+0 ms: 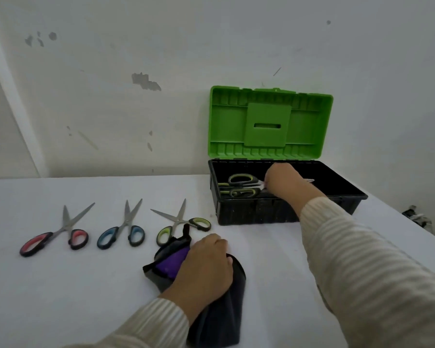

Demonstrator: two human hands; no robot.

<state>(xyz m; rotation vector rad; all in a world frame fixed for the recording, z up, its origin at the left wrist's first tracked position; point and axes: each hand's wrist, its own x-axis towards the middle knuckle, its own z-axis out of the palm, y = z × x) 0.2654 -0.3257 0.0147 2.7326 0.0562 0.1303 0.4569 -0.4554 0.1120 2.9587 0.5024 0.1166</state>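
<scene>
A black toolbox [256,212] with its green lid [269,124] raised stands at the back of the white table. My right hand [284,182] reaches inside it and grips the blades of a pair of green-handled scissors [240,185] lying in the box. My left hand [206,267] rests, fingers curled, on a dark cloth pouch [226,310] with a purple thing [172,259] showing at its opening. On the table lie red-handled scissors [53,234], blue-handled scissors [123,229] and green-handled scissors [181,222], all open.
The white table [73,297] meets a scuffed white wall [136,96] at the back. A small dark object [416,217] lies beyond the table's right edge.
</scene>
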